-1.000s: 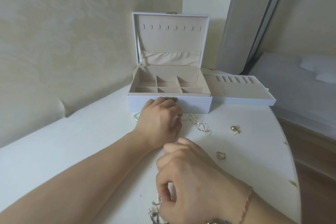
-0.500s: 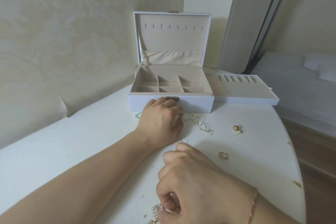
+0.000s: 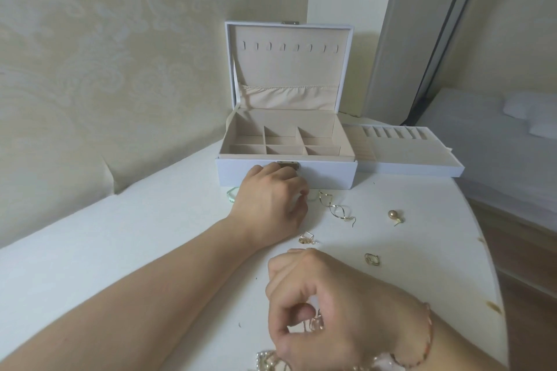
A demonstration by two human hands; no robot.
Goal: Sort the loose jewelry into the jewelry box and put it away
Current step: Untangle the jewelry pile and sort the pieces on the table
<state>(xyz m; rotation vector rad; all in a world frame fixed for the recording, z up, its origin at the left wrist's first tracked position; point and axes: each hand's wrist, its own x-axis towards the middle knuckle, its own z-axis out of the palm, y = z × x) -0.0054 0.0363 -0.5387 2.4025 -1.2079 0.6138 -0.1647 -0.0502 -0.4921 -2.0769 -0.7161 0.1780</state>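
Right hand (image 3: 325, 316) pinches a half-hidden piece, perhaps an earring (image 3: 316, 322)

Domestic bedroom. Indicators: patterned cream wallpaper (image 3: 90, 54); a bed (image 3: 497, 135) with pillows (image 3: 530, 111) at right; a wardrobe door (image 3: 422, 24) beside it; wood flooring (image 3: 530, 265); a white table (image 3: 120, 250) carrying an open jewelry box (image 3: 286, 166) and loose earrings (image 3: 334, 208).

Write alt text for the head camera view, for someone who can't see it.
Two bare hands work on a white table before an open, empty jewelry box: the left hand rests by its clasp, the right hand pinches a small clear piece. Gold earrings lie loose between them.
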